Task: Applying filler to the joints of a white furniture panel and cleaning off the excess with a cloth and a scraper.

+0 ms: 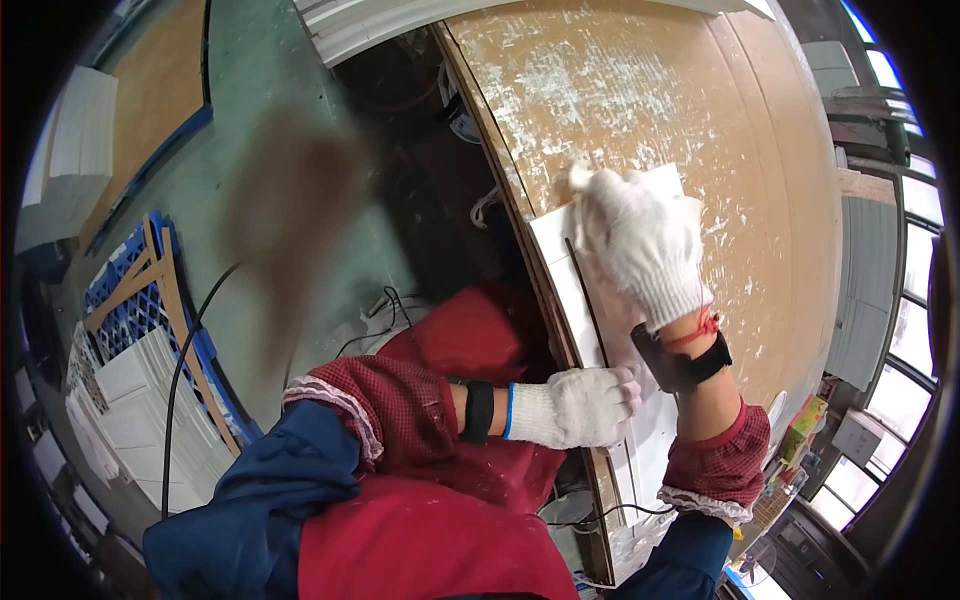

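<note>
A white panel (560, 262) with a dark lengthwise groove lies along the left edge of a paint-specked tan worktable (760, 190). My left hand (578, 408), in a white knit glove, is closed at the panel's near part, its fingers curled over it. Farther up, my right hand (645, 240), gloved the same way, is closed above the panel's far end. A small whitish bit (580, 176) shows by its fingers; what it grips is mostly hidden by the glove. Black bands circle both wrists.
Stacked white boards (330, 25) stand beyond the table's far left corner. A blue crate or pallet (215, 345) with wooden strips and white panels is on the floor at left. A black cable (180, 370) runs past it. A dark brown blur (295, 200) covers part of the floor.
</note>
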A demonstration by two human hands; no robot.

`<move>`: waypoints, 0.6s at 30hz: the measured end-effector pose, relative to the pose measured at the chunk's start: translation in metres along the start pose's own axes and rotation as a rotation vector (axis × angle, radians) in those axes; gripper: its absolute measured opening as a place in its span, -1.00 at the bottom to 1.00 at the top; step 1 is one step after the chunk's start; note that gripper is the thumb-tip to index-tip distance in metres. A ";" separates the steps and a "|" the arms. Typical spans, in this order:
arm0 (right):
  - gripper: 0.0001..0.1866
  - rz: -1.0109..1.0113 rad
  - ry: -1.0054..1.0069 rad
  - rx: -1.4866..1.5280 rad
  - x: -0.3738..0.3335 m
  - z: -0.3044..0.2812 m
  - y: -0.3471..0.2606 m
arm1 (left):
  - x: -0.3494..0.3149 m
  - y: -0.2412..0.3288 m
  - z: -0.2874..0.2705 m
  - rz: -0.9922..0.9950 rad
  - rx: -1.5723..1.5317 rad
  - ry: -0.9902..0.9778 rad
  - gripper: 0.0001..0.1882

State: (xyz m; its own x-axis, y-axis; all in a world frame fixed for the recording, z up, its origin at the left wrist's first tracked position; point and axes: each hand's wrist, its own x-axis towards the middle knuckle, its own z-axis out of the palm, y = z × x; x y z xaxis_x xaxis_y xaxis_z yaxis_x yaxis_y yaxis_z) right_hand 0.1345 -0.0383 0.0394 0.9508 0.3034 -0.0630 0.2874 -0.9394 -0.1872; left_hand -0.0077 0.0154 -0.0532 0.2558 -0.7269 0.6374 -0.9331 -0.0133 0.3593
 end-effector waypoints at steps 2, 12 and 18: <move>-0.89 -0.042 -0.027 -0.152 0.002 -0.004 -0.015 | -0.001 0.005 0.012 -0.054 -0.045 0.019 -0.85; -0.87 0.017 -0.077 -0.205 0.005 -0.012 -0.002 | -0.005 0.007 0.012 -0.061 -0.086 -0.010 -0.84; -0.87 -0.052 -0.035 -0.064 -0.009 0.007 -0.014 | -0.009 0.015 0.022 -0.149 -0.116 -0.034 -0.82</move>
State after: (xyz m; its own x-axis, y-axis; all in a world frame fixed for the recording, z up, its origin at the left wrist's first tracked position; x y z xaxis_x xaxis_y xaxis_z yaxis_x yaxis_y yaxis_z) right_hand 0.1213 -0.0268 0.0356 0.9300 0.3566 -0.0890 0.3443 -0.9300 -0.1284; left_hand -0.0297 0.0064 -0.0684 0.3783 -0.7455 0.5488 -0.8498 -0.0446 0.5252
